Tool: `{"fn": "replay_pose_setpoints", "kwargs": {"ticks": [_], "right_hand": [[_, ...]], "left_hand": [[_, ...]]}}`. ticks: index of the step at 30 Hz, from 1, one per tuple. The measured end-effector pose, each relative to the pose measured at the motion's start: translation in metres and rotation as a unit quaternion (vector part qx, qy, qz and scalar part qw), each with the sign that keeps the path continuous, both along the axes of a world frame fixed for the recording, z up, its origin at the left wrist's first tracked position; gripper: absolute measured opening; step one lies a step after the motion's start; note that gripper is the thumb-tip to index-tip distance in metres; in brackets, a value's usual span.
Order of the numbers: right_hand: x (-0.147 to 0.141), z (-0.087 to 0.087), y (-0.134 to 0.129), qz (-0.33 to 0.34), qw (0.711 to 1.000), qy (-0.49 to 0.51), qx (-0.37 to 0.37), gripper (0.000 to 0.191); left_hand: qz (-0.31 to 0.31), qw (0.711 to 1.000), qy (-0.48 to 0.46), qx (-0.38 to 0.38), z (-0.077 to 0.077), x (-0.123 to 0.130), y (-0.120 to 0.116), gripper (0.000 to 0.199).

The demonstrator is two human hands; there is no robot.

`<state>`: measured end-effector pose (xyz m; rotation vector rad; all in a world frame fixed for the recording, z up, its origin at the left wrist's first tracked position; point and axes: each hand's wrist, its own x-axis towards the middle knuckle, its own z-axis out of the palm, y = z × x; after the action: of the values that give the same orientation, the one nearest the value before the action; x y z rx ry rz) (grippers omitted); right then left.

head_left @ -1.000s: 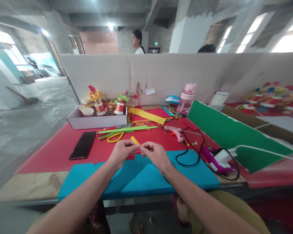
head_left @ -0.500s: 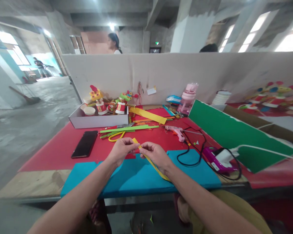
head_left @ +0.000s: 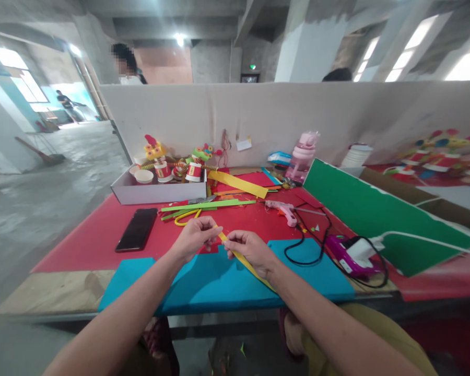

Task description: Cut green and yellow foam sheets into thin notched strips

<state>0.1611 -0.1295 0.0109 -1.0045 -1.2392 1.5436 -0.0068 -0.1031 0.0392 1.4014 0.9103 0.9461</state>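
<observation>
A narrow yellow paper strip (head_left: 247,262) runs between my hands, slanting down to the right beneath my right wrist over a blue sheet (head_left: 203,290). My left hand (head_left: 198,237) pinches its upper end between thumb and fingers. My right hand (head_left: 250,251) is closed on the strip a little lower down. Just beyond my hands lie green paper strips (head_left: 215,206) and scissors with yellow handles (head_left: 184,217), partly covered by the strips. A pink glue gun (head_left: 284,211) rests on the red table covering to the right of them.
A black phone (head_left: 137,230) lies at left. Behind it, a white box (head_left: 159,193) holds paper-cup figures. At right stand a green panel (head_left: 376,219) and a purple power strip (head_left: 350,258) with cables. A pink bottle (head_left: 303,154) stands before the partition (head_left: 172,112); people are beyond it.
My left fingers have shifted over the strip's top end, which stuck out above them before. My right hand has hardly moved. A person behind the partition has moved left.
</observation>
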Motion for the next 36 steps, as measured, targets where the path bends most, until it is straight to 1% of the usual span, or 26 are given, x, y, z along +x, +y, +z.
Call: {"fn": "replay_pose_setpoints", "kwargs": {"ticks": [4, 7, 8, 9, 12, 13, 14, 19, 22, 26, 29, 34, 36], "right_hand": [[0.0, 0.0, 0.0, 0.007, 1.0, 0.022, -0.02, 0.026], [0.0, 0.002, -0.001, 0.003, 0.998, 0.042, -0.035, 0.027], [0.0, 0.003, -0.001, 0.0, 0.998, 0.048, -0.04, 0.028], [0.001, 0.004, -0.001, 0.0, 0.998, 0.052, -0.043, 0.028], [0.001, 0.005, -0.002, 0.012, 0.997, 0.058, -0.047, 0.029], [0.001, 0.005, -0.002, 0.016, 0.997, 0.058, -0.047, 0.029], [0.001, 0.004, -0.001, 0.02, 0.997, 0.055, -0.046, 0.029], [0.0, -0.001, 0.0, 0.019, 0.999, 0.007, -0.034, 0.03], [-0.001, -0.002, 0.0, 0.007, 1.0, 0.002, -0.019, 0.029], [-0.001, -0.002, 0.002, -0.027, 1.0, 0.006, 0.011, 0.028], [-0.001, -0.003, 0.003, -0.043, 0.999, -0.005, 0.031, 0.03], [0.001, -0.004, 0.004, -0.026, 1.0, -0.006, 0.013, 0.032], [0.001, -0.006, 0.004, -0.034, 0.999, -0.009, 0.014, 0.032]], "left_hand": [[0.011, 1.0, 0.019, 0.012, -0.001, 0.0, 0.0, 0.041], [0.042, 0.999, -0.004, 0.0, -0.001, -0.002, 0.003, 0.046], [0.038, 0.999, -0.01, -0.003, 0.0, -0.003, 0.004, 0.046], [0.021, 1.0, -0.012, -0.005, 0.0, -0.005, 0.004, 0.044], [-0.06, 0.998, 0.016, 0.002, 0.001, -0.008, 0.004, 0.037], [-0.072, 0.997, 0.026, 0.01, 0.001, -0.008, 0.003, 0.036], [-0.071, 0.997, 0.033, 0.02, 0.002, -0.007, 0.002, 0.035], [-0.009, 0.996, 0.061, 0.058, 0.002, -0.002, 0.001, 0.039], [0.023, 0.997, 0.042, 0.054, 0.0, 0.001, 0.002, 0.039], [0.01, 1.0, 0.008, 0.02, -0.009, 0.007, 0.001, 0.033], [0.02, 0.999, 0.01, 0.026, -0.015, 0.011, 0.0, 0.032], [0.061, 0.998, -0.002, 0.024, -0.015, 0.013, 0.0, 0.033], [0.059, 0.998, -0.009, 0.011, -0.015, 0.013, 0.0, 0.033]]}}
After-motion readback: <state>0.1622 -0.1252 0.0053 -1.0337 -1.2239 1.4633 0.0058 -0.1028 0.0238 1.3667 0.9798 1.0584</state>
